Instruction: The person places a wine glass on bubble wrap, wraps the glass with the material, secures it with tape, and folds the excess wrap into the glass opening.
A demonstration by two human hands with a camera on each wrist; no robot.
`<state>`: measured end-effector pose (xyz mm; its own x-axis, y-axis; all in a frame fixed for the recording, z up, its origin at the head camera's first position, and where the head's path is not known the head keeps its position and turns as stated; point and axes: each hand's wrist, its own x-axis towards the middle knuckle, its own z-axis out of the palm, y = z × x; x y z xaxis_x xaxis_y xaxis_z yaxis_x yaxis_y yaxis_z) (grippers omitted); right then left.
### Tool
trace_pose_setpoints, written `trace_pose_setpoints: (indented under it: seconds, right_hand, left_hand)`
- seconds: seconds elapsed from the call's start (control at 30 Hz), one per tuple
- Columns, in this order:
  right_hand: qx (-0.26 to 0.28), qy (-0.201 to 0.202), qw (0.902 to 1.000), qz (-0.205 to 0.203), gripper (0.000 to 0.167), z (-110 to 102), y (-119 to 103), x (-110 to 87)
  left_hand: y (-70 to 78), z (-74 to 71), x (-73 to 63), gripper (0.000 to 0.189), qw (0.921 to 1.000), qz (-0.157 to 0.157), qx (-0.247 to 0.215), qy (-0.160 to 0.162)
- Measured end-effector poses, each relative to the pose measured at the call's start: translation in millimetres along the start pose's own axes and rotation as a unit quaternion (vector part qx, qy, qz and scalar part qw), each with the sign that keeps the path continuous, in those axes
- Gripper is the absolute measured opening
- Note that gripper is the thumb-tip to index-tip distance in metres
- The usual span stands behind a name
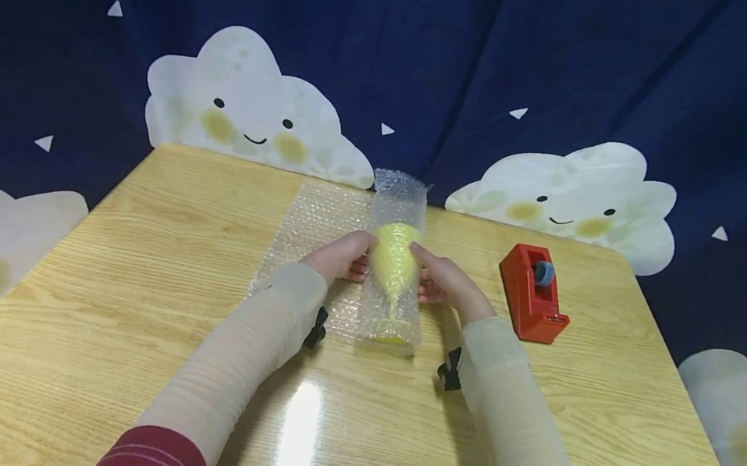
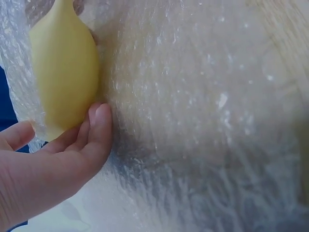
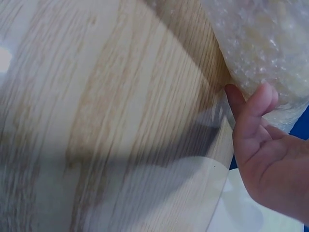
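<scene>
A yellow goblet (image 1: 395,257) lies on its side in bubble wrap (image 1: 401,199), its bowl toward the far edge and its foot toward me. On its left, my left hand (image 1: 347,255) holds the bowl, thumb above and fingers curled at its side. In the left wrist view that hand (image 2: 63,159) is at the wide end of the goblet (image 2: 67,72). My right hand (image 1: 447,280) holds the wrapped goblet from the right, thumb on top of the wrap. The right wrist view shows its bent fingers (image 3: 256,108) against the rolled wrap (image 3: 270,53).
A flat sheet of bubble wrap (image 1: 322,218) stretches left from the roll on the wooden table (image 1: 151,251). To the right stands a red tape dispenser (image 1: 534,295) with a blue-cored roll. A dark blue curtain (image 1: 440,53) with clouds hangs behind the table.
</scene>
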<state>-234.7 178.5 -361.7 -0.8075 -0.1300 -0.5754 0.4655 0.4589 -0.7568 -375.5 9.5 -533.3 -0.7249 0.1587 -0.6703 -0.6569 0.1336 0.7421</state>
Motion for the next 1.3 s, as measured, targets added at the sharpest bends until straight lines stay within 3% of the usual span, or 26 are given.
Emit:
trace_pose_setpoints:
  seconds: [0.13,0.23,0.27,0.33,0.4,0.43,0.47,0.53,0.6,0.63,0.7,0.8,0.83,0.87,0.9,0.97,1.03,1.1,1.17,1.2,1.3]
  right_hand:
    - [-0.001,-0.006,1.0000,-0.006,0.052,-1,0,-2.7]
    - [0.000,-0.010,0.9999,-0.009,0.051,-1,0,-4.6]
    - [0.001,-0.011,0.9999,-0.010,0.051,-2,-1,-5.1]
    - [0.006,-0.012,0.9999,-0.010,0.049,-1,-1,-4.9]
    - [0.009,-0.011,0.9999,-0.009,0.049,0,-2,-4.4]
    - [0.010,-0.009,0.9999,-0.008,0.048,0,-2,-4.3]
    - [0.010,-0.008,0.9999,-0.006,0.048,1,-3,-4.3]
    - [0.008,-0.007,0.9999,-0.003,0.049,2,-4,-4.0]
    - [0.010,-0.007,0.9999,-0.001,0.050,3,-5,-3.9]
    - [0.011,-0.006,0.9999,0.000,0.051,4,-5,-3.7]
    - [0.012,-0.007,0.9999,0.000,0.055,4,-5,-3.4]
    - [0.013,-0.012,0.9998,0.000,0.062,5,-4,-3.2]
    - [0.013,-0.014,0.9998,0.000,0.064,5,-4,-3.1]
    - [0.014,-0.016,0.9998,0.000,0.066,5,-4,-3.0]
    - [0.014,-0.018,0.9997,-0.001,0.066,5,-4,-2.9]
    - [0.014,-0.019,0.9997,-0.002,0.064,5,-4,-2.1]
    - [0.015,-0.018,0.9997,-0.004,0.059,6,-3,-1.4]
    - [0.014,-0.017,0.9997,-0.007,0.054,6,-3,-0.8]
    - [0.014,-0.016,0.9997,-0.008,0.051,6,-3,-0.7]
    - [0.013,-0.016,0.9997,-0.009,0.051,6,-3,-0.8]
    - [0.010,-0.016,0.9998,-0.010,0.052,8,-5,-1.5]
  left_hand:
    - [-14.5,-5.9,62.2,0.044,0.9998,-0.010,-0.016,-0.005]
    - [-18.6,-6.4,80.2,0.044,0.9997,-0.014,-0.020,-0.002]
    - [-18.2,-5.7,77.0,0.042,0.9997,-0.012,-0.019,0.001]
    - [-14.5,-3.6,57.1,0.035,0.9999,-0.005,-0.013,0.010]
    - [-8.3,-0.6,22.3,0.029,0.9996,0.014,0.006,0.025]
    - [-1.8,2.1,-8.0,0.025,0.9987,0.026,0.027,0.035]
    - [1.5,3.1,-25.8,0.024,0.9967,0.046,0.050,0.044]
    - [5.0,4.0,-48.6,0.026,0.9859,0.103,0.114,0.067]
    - [6.0,3.1,-53.5,0.030,0.9709,0.134,0.178,0.089]
    - [4.0,2.2,-44.8,0.033,0.9641,0.148,0.197,0.100]
    - [-5.7,-1.6,-4.3,0.032,0.9658,0.150,0.185,0.102]
    - [-20.2,-7.3,50.4,0.023,0.9851,0.110,0.108,0.075]
    - [-24.2,-8.3,62.6,0.018,0.9888,0.102,0.080,0.073]
    - [-25.6,-9.3,66.0,0.015,0.9918,0.089,0.061,0.069]
    - [-24.7,-9.4,60.7,0.013,0.9922,0.087,0.056,0.070]
    - [-17.8,-8.5,26.9,0.015,0.9892,0.098,0.066,0.086]
    - [-1.8,-4.5,-38.2,0.026,0.9816,0.116,0.097,0.117]
    - [13.7,-0.6,-106.8,0.034,0.9673,0.147,0.145,0.147]
    - [25.1,3.0,-162.9,0.033,0.9425,0.179,0.219,0.178]
    - [29.9,4.3,-184.6,0.031,0.9309,0.190,0.251,0.186]
    - [36.3,6.5,-214.6,0.017,0.8910,0.226,0.333,0.211]
